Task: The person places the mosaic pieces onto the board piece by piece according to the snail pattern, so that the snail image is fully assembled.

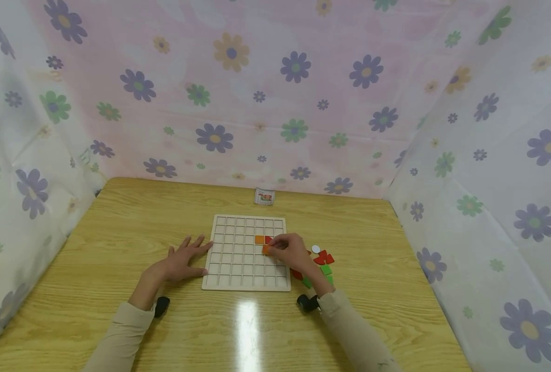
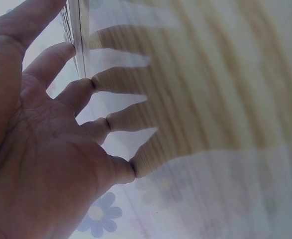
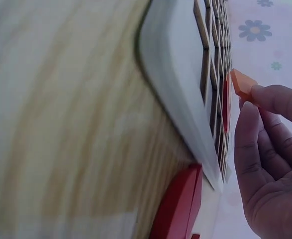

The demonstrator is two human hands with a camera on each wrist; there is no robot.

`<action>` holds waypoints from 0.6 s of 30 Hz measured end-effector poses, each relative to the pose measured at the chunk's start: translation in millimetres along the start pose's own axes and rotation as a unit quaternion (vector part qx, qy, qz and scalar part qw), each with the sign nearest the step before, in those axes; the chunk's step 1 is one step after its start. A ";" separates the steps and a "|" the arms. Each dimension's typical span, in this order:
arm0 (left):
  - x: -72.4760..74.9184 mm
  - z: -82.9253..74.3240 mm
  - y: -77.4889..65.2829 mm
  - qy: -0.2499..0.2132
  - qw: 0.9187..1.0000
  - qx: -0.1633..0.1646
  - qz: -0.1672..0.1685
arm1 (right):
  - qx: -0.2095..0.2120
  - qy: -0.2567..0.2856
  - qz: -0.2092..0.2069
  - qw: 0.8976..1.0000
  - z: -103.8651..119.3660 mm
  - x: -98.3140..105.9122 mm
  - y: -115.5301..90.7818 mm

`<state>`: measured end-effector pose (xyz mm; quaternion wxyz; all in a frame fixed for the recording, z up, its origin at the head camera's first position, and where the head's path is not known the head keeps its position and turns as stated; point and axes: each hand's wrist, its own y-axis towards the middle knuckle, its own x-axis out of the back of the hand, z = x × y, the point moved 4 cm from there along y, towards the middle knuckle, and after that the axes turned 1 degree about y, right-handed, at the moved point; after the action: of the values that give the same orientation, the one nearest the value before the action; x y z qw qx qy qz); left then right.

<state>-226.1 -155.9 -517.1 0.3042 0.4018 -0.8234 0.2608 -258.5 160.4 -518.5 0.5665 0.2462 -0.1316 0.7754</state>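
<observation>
This looks like a small screened-off booth — pale pink and white floral sheeting [image 1: 275, 111], printed with purple, green and orange blooms, closes in the back and both sides of a yellow-brown wood-grain counter [image 1: 126, 222]. Whether a home, lab or office lies beyond cannot be told.

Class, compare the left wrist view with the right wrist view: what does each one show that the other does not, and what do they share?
Only the left wrist view shows the left hand, palm in sight and fingers spread.

Only the right wrist view shows the right hand, pinching an orange piece, along with a large red piece near the board's corner.

Both show part of the board, the wood-grain table and the flowered cloth.
</observation>
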 end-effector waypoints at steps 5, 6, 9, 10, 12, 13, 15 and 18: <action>-0.8 0.9 0.2 0.001 1.000 0.001 -0.002 | -0.015 -0.011 -0.014 1.000 1.8 -5.6 7.2; -0.7 0.8 0.1 0.001 1.000 0.000 -0.001 | -0.017 -0.012 -0.019 1.000 2.5 -6.6 8.4; -0.2 -0.1 -0.4 0.000 1.000 -0.002 -0.001 | -0.023 -0.013 -0.031 0.999 4.0 -9.6 12.2; 0.0 -0.4 -0.5 0.000 1.000 -0.003 -0.001 | -0.023 -0.014 -0.034 0.999 4.6 -10.5 13.2; 0.3 -0.6 -0.7 -0.001 1.000 -0.002 -0.001 | -0.025 -0.015 -0.036 0.999 4.0 -12.7 15.7; 0.3 -0.5 -0.6 -0.001 1.000 -0.001 -0.001 | -0.024 -0.019 -0.036 0.999 3.7 -13.5 16.6; 0.1 -0.1 -0.2 0.001 1.000 0.000 0.000 | -0.022 -0.027 -0.035 0.999 3.2 -15.1 18.6; -0.5 1.4 0.9 0.002 1.000 0.002 0.000 | -0.017 -0.034 -0.034 0.999 2.9 -16.5 21.1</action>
<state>-227.1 -156.1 -518.6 0.3050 0.4022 -0.8221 0.2635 -273.8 138.8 -523.3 0.5915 0.2673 -0.1555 0.7446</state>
